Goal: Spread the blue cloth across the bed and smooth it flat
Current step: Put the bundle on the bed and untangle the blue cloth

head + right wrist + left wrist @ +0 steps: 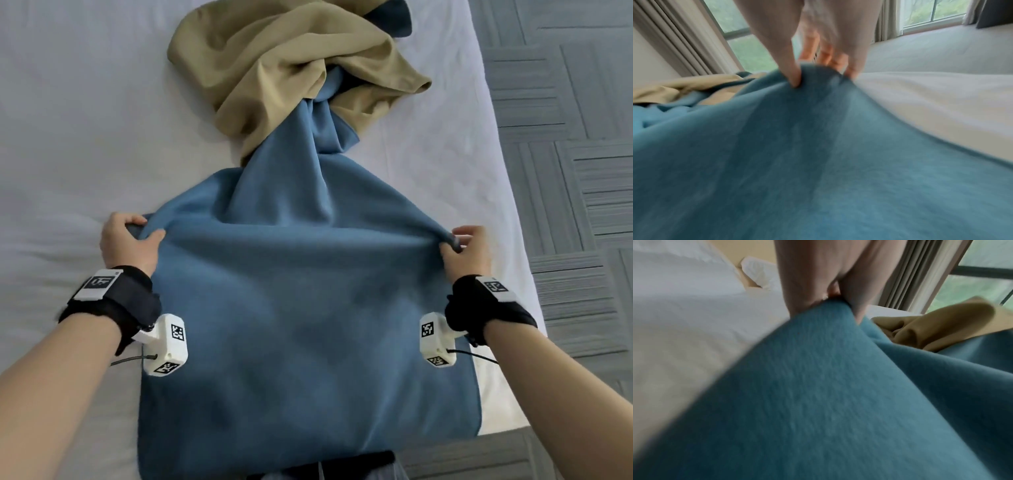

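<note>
Head view: my left hand (128, 240) grips the left edge of the blue cloth (301, 308), thumb on top and fingers (132, 219) curled round the hem. My right hand (467, 250) pinches the right edge, thumb and fingers clamped together on a small bunch of fabric. Between my two hands the cloth is pulled taut and lifted a little off the bed (68, 137), with folds running in toward each grip. The near part of the cloth lies spread over the white sheet and reaches the bed's near edge. Its far part narrows into a twisted rope that runs under a crumpled tan cloth (281, 58) heaped farther up the bed; a bit of blue shows beyond that heap. The grey patterned floor (575, 137) lies off to my right.

Left wrist view, blurred: my thumb and fingers (797, 288) close on the blue edge, white sheet to the left, the tan cloth to the right. Right wrist view, also blurred: my fingers (793, 68) dig into a raised peak of blue, curtains (678, 39) and a window behind.
</note>
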